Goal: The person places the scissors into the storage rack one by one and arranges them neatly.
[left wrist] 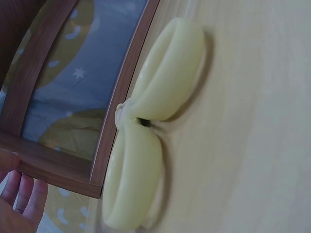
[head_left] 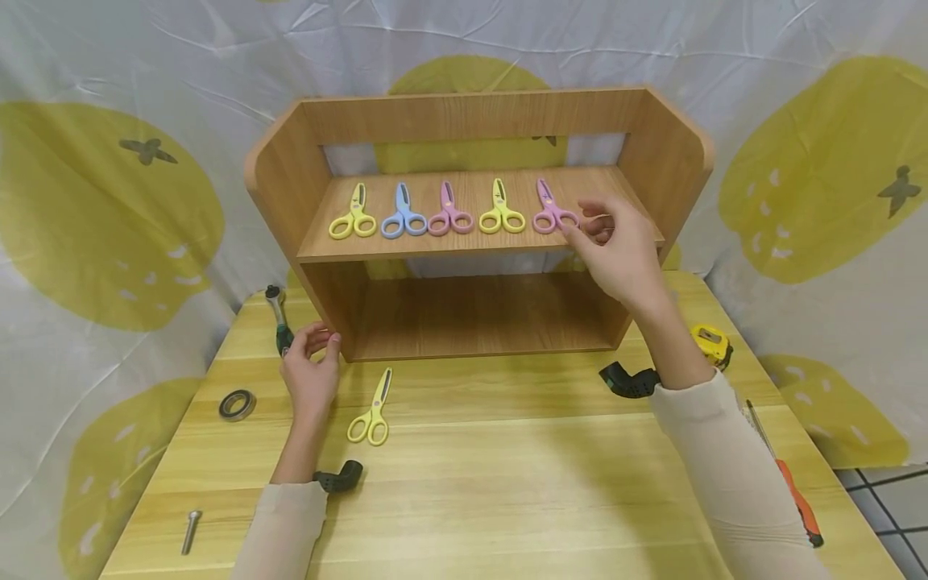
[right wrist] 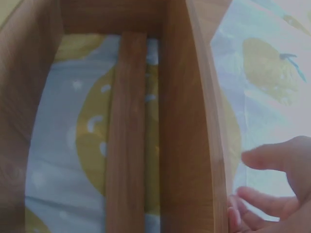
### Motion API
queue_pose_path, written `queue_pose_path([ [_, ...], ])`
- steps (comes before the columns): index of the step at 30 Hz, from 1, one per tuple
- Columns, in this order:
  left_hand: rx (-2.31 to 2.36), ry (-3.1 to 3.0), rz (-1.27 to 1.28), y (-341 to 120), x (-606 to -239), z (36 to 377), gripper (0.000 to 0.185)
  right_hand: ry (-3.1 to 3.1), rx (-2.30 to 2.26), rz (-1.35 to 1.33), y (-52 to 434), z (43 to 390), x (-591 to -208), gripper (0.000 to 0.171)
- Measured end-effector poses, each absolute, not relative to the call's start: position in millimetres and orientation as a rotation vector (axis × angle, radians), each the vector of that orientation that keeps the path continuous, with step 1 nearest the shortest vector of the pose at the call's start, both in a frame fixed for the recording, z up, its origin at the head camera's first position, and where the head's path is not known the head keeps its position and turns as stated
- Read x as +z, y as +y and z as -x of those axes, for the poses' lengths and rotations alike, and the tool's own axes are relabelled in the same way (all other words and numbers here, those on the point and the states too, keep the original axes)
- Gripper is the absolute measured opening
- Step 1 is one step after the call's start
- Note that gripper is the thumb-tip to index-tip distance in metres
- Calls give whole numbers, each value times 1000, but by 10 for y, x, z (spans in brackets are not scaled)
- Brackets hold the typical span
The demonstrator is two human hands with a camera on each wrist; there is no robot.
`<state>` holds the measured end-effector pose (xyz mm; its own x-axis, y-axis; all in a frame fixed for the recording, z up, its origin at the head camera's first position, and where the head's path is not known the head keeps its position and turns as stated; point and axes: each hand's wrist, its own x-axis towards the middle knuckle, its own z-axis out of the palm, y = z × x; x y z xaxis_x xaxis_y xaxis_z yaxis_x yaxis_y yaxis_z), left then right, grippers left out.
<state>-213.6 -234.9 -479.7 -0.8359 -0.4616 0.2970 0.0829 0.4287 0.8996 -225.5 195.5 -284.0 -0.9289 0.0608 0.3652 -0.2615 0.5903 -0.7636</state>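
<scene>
Five scissors lie in a row on the upper board of a wooden shelf (head_left: 406, 256), blades toward the back. From the left they are yellow (head_left: 354, 216), blue (head_left: 403, 214), pink (head_left: 449, 213), yellow scissors (head_left: 501, 211) and pink scissors (head_left: 553, 211). My right hand (head_left: 616, 250) is at the rightmost pair, thumb tip right at its handle; thumb and fingers stay apart in the right wrist view. Low down, my left hand (head_left: 312, 374) rests its relaxed fingers against the shelf's left side panel. Yellow scissors (head_left: 374, 415) lie on the table beside it, their handles (left wrist: 170, 73) large in the left wrist view.
At the left are a ratchet wrench (head_left: 277, 310), a ring bearing (head_left: 236, 404) and a bolt (head_left: 191, 532). A yellow tape measure (head_left: 710, 345) and an orange-handled screwdriver (head_left: 797, 499) lie to the right. Behind the shelf hangs a lemon-patterned cloth (head_left: 232, 48).
</scene>
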Motion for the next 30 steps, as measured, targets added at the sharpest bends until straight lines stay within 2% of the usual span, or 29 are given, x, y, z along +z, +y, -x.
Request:
queue_pose_path([
  [6, -1397, -2168, -325, -2359, -4780, 2124, 26, -2312, 1349, -190, 1821, 1975, -3055, 36],
  [14, -1383, -2189, -322, -2371, -4798, 2131, 28, -2332, 1526, -341, 1531, 1716, -3461, 29],
  [21, -1372, -2191, -329, -2367, -4795, 2145, 28, -2442, 1599, -476, 1124, 1575, -3888, 31],
  [30, -1376, -2199, -324, -2357, -4791, 2137, 28, -2636, 1656, -603, 646, 1469, -4332, 44],
])
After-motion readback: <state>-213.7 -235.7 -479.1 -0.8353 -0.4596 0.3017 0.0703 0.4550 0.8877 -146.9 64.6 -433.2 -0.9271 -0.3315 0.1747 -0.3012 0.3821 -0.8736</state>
